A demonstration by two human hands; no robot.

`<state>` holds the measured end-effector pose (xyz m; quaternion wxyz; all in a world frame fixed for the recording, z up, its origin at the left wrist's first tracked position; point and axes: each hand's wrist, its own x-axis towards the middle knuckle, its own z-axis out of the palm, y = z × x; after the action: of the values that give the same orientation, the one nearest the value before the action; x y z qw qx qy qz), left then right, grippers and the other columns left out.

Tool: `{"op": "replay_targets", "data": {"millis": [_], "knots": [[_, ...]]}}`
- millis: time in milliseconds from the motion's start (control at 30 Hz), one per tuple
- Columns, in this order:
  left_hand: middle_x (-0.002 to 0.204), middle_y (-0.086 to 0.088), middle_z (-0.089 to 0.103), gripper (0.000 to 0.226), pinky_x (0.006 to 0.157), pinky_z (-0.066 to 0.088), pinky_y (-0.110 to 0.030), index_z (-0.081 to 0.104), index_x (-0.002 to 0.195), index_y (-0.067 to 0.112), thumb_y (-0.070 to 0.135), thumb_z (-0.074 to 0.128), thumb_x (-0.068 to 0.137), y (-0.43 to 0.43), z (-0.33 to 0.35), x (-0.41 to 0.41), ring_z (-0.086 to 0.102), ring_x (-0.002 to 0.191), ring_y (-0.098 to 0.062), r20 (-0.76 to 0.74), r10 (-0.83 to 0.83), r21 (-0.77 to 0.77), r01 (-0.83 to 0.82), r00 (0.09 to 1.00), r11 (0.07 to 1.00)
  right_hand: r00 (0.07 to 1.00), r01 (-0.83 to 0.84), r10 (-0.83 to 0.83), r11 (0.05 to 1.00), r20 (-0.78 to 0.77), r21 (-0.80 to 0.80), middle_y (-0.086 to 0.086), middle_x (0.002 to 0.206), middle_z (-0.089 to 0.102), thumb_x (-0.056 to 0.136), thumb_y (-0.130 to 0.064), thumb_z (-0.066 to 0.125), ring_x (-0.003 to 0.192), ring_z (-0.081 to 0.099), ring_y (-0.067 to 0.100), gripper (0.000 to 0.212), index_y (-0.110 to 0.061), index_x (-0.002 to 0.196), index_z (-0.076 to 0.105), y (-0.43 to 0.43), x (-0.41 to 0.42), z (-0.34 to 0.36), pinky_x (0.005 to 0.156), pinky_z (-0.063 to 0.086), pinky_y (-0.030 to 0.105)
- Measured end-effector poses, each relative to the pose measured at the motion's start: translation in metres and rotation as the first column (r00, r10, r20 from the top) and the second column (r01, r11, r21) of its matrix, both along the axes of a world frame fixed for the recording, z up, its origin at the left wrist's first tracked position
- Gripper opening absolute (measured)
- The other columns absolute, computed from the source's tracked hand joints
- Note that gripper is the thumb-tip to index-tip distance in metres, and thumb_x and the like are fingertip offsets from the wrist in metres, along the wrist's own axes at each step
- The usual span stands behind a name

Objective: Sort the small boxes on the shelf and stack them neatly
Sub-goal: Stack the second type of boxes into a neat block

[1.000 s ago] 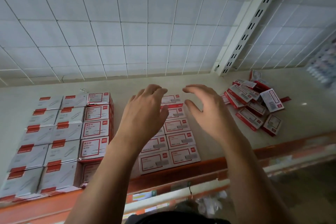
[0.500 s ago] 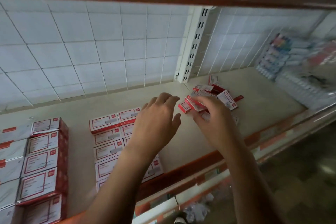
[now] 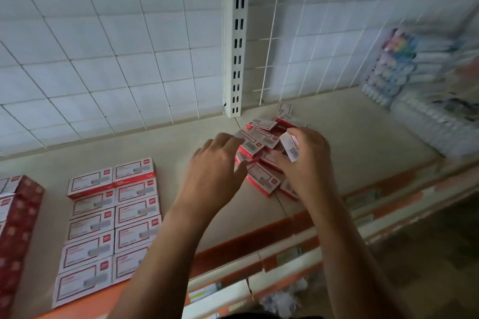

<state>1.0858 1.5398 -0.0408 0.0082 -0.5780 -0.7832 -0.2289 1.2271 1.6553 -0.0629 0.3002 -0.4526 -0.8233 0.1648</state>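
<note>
Fingers [image 3: 305, 135] of the right hand [image 3: 308, 163] curl round one small box [image 3: 290, 147], held tilted just above the loose pile [image 3: 259, 138]. On the cream shelf [image 3: 350, 142], a tidy two-column block [image 3: 111, 223] of red-and-white boxes runs back from the front edge, left of the hands. The pile lies near the back edge, below the slotted upright [image 3: 234, 59]. The left hand [image 3: 215, 168], fingers relaxed, touches the pile's left side and grips nothing.

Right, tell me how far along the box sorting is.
Done: two tidy rows of boxes lie flat at the left of the shelf. In hand: the right hand grips one box at the loose pile; the left hand reaches toward it. Left: that jumbled pile.
</note>
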Motion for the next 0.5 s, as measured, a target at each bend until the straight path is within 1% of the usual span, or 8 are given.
{"op": "replay_targets", "data": {"millis": [33,133,200,233,267,367,433,500], "knots": [[0.137,0.002,0.051,0.047,0.096,0.045,-0.031,0.048,0.137,0.023,0.040,0.054,0.093,0.004,-0.001,0.002,0.053,0.118,-0.018,0.006,0.016,-0.004,-0.016,1.000,1.000,1.000,0.013,-0.012,1.000,0.026,-0.016,0.005,0.128,0.059,0.080,-0.030,0.078,0.120,0.045,0.021,0.054,-0.014,0.127,0.058,0.006,-0.001,-0.003,0.092,0.040,0.028],[0.142,0.003,0.046,0.056,0.099,0.042,-0.030,0.042,0.142,0.023,0.046,0.055,0.092,0.014,-0.002,0.008,0.048,0.124,-0.016,0.022,0.069,-0.015,-0.069,0.997,0.998,0.996,0.015,-0.011,0.999,0.085,-0.052,0.005,0.126,0.060,0.081,-0.024,0.077,0.116,0.047,0.022,0.053,-0.017,0.130,0.058,0.023,-0.001,-0.008,0.084,0.032,0.021],[0.145,0.002,0.043,0.064,0.102,0.040,-0.032,0.039,0.144,0.021,0.051,0.057,0.090,0.023,-0.004,0.009,0.045,0.128,-0.017,0.040,0.106,-0.017,-0.106,0.994,0.994,0.995,-0.019,0.021,0.999,0.094,-0.028,0.003,0.125,0.062,0.081,-0.020,0.077,0.113,0.050,0.021,0.054,-0.019,0.132,0.056,0.029,0.002,-0.009,0.080,0.029,0.016],[0.147,0.001,0.041,0.068,0.104,0.038,-0.034,0.037,0.145,0.020,0.053,0.058,0.089,0.027,-0.006,0.010,0.043,0.130,-0.018,0.041,0.123,-0.023,-0.122,0.992,0.992,0.996,-0.031,0.033,0.999,0.084,-0.020,0.003,0.126,0.062,0.081,-0.018,0.076,0.113,0.051,0.020,0.055,-0.018,0.132,0.055,0.030,0.004,-0.008,0.081,0.030,0.014],[0.149,0.000,0.039,0.072,0.106,0.036,-0.036,0.035,0.146,0.019,0.055,0.058,0.088,0.032,-0.008,0.011,0.040,0.133,-0.020,0.038,0.138,-0.037,-0.137,0.990,0.990,0.997,-0.040,0.041,0.999,0.060,-0.021,0.003,0.126,0.061,0.082,-0.016,0.075,0.114,0.050,0.019,0.056,-0.016,0.133,0.054,0.031,0.006,-0.007,0.085,0.032,0.015],[0.155,-0.003,0.032,0.081,0.113,0.028,-0.040,0.027,0.149,0.018,0.060,0.056,0.087,0.043,-0.013,0.012,0.031,0.140,-0.022,0.037,0.179,-0.095,-0.175,0.983,0.980,0.995,-0.086,0.085,0.996,-0.047,-0.023,0.006,0.124,0.062,0.081,-0.013,0.073,0.113,0.054,0.018,0.054,-0.010,0.132,0.055,0.033,0.015,-0.002,0.092,0.042,0.022],[0.154,-0.003,0.034,0.083,0.113,0.028,-0.041,0.026,0.150,0.017,0.059,0.058,0.086,0.047,-0.015,0.012,0.032,0.140,-0.024,0.075,0.200,-0.119,-0.190,0.977,0.975,0.985,-0.128,0.128,0.992,-0.117,0.005,0.006,0.120,0.064,0.081,-0.009,0.073,0.109,0.060,0.020,0.052,-0.008,0.130,0.056,0.035,0.021,0.000,0.090,0.052,0.028],[0.148,-0.005,0.041,0.082,0.109,0.033,-0.040,0.030,0.148,0.015,0.053,0.064,0.084,0.048,-0.015,0.012,0.038,0.135,-0.025,0.138,0.214,-0.115,-0.199,0.967,0.973,0.974,-0.156,0.163,0.986,-0.160,0.052,0.006,0.116,0.067,0.081,-0.008,0.073,0.104,0.065,0.020,0.049,-0.007,0.128,0.059,0.036,0.025,0.001,0.087,0.056,0.029]]}}
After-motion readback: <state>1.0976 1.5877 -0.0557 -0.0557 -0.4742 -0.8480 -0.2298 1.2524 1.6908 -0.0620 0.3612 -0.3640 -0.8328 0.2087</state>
